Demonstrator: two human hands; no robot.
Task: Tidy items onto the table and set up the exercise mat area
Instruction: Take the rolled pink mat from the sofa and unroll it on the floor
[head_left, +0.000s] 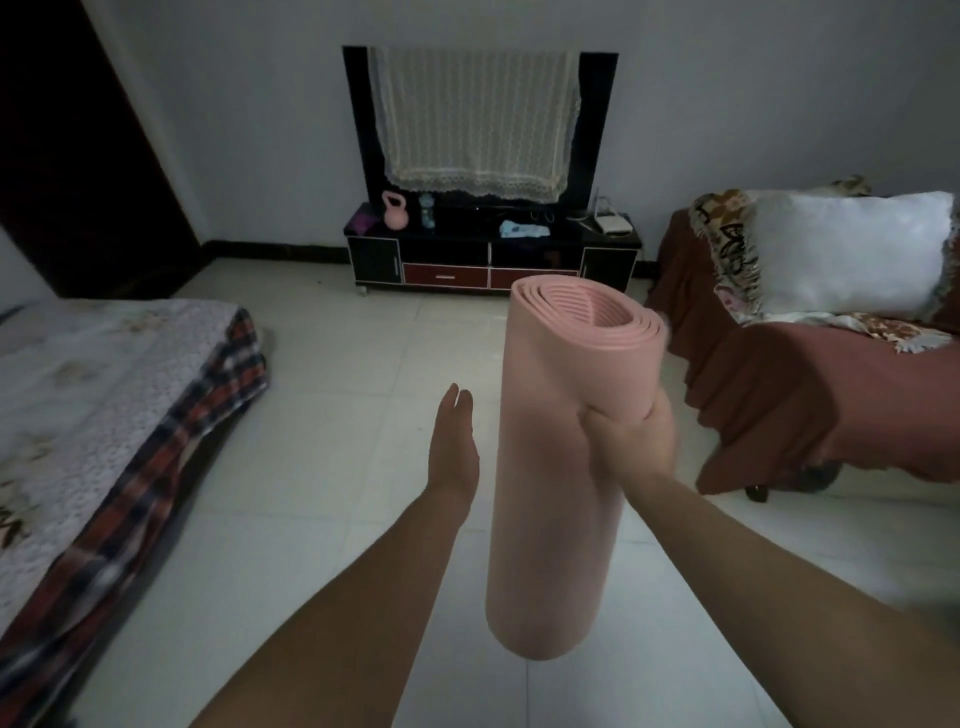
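Observation:
A rolled pink exercise mat (545, 467) hangs upright in front of me above the white tiled floor. My right hand (631, 441) grips its right side near the top, fingers curled round the outer layers. To the left of the roll my left hand (454, 447) is held out flat with straight fingers, a little apart from the mat and holding nothing. On the low black TV table (493, 239) at the far wall stand a pink kettlebell (396, 210), a bottle (427, 210) and a light blue cloth (522, 228).
A bed (104, 405) with a patterned cover and plaid blanket fills the left side. A sofa (779, 374) under brown cloth with a white pillow (852, 249) is on the right. Open tiled floor (353, 364) lies between them. A lace-covered TV (478, 119) stands on the table.

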